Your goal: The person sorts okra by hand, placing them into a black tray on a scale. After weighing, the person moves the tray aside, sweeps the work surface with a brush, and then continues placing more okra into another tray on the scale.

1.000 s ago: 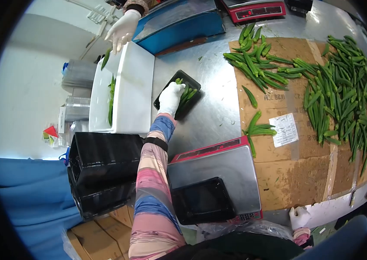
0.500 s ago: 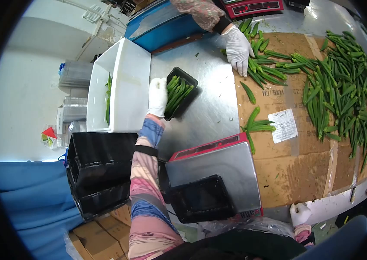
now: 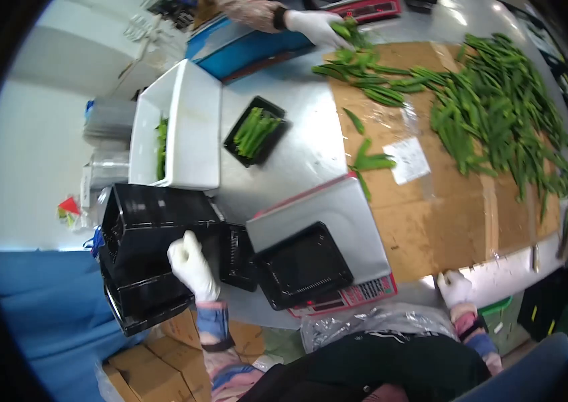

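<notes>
My left hand [image 3: 193, 266], in a white glove, hovers beside the stacked black trays [image 3: 160, 221]. Its fingers are curled, with nothing visible in them. At the near table edge rests my gloved right hand [image 3: 455, 287], fingers closed and no object showing. A black tray filled with okra [image 3: 257, 132] stands apart from both hands on the metal table. On the scale [image 3: 334, 214] lies an empty black tray [image 3: 304, 266], tilted across its plate. Another black tray [image 3: 235, 256] sits between the stack and the scale.
Loose okra [image 3: 498, 107] is heaped on the flattened cardboard [image 3: 445, 231]. Beside the table's left side stands a white bin [image 3: 197, 127] with some okra inside. A co-worker's gloved hand [image 3: 317, 28] holds okra near a blue container [image 3: 257, 50]. Cardboard boxes [image 3: 156, 375] lie below.
My left hand has left the okra-filled tray and come down toward the stacked trays. The co-worker's hand has moved up and left with okra. The whole view has shifted; my right hand stays at the edge.
</notes>
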Action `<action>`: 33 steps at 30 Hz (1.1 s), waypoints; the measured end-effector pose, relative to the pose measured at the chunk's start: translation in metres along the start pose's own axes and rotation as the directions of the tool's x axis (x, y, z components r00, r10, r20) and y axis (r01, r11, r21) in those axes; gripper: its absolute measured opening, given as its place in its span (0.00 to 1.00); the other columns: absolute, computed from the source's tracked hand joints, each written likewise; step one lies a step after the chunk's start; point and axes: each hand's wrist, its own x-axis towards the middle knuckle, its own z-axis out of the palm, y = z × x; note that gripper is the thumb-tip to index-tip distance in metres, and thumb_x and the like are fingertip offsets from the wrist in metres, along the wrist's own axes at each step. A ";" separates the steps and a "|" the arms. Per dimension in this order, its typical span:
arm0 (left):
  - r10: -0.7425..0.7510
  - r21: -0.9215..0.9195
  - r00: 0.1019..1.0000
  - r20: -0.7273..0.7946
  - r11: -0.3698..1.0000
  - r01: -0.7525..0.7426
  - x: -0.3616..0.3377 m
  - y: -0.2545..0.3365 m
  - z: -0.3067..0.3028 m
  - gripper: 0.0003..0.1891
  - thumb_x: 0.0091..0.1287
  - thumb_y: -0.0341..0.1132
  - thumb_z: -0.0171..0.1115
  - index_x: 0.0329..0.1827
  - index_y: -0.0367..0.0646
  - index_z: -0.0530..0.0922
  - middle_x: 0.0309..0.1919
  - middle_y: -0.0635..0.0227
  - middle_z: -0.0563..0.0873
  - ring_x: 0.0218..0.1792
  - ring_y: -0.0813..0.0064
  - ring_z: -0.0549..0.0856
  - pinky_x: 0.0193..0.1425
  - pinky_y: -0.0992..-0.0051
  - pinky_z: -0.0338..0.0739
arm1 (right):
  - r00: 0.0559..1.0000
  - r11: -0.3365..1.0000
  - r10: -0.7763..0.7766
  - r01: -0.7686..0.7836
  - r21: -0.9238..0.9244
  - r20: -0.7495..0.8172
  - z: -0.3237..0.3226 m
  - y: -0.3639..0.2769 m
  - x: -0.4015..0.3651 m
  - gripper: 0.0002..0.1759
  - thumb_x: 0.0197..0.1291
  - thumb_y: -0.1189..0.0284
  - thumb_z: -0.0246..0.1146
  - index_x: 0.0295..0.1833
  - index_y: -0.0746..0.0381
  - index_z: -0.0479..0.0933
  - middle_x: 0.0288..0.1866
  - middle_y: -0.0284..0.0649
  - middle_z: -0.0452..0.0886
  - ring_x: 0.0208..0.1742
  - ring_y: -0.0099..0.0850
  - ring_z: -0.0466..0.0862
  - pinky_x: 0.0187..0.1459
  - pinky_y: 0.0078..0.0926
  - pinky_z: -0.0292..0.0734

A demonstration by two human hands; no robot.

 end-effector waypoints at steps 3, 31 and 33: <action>0.232 0.731 0.969 0.083 0.647 -0.218 -0.057 -0.077 -0.051 0.22 0.68 0.29 0.68 0.64 0.38 0.76 0.62 0.51 0.78 0.62 0.56 0.78 0.65 0.61 0.76 | 1.000 0.999 0.023 -0.023 -0.025 0.002 0.007 0.006 -0.003 0.18 0.59 0.61 0.69 0.21 0.57 0.76 0.23 0.44 0.81 0.27 0.47 0.83 0.31 0.46 0.78; 0.264 0.470 0.923 0.279 0.801 -0.372 -0.125 -0.137 0.018 0.06 0.66 0.24 0.64 0.44 0.39 0.84 0.41 0.56 0.85 0.45 0.55 0.85 0.53 0.61 0.80 | 0.999 0.995 0.050 -0.049 0.087 -0.006 0.015 0.010 -0.017 0.18 0.66 0.54 0.62 0.33 0.57 0.83 0.30 0.46 0.86 0.34 0.48 0.87 0.40 0.45 0.82; 0.281 0.421 0.919 0.275 0.825 -0.378 -0.120 -0.143 0.016 0.07 0.65 0.23 0.64 0.45 0.39 0.83 0.41 0.56 0.85 0.45 0.55 0.85 0.53 0.62 0.80 | 0.999 0.995 0.045 -0.043 0.087 -0.024 0.016 0.013 -0.018 0.18 0.66 0.54 0.62 0.33 0.56 0.83 0.30 0.46 0.86 0.34 0.48 0.87 0.40 0.46 0.82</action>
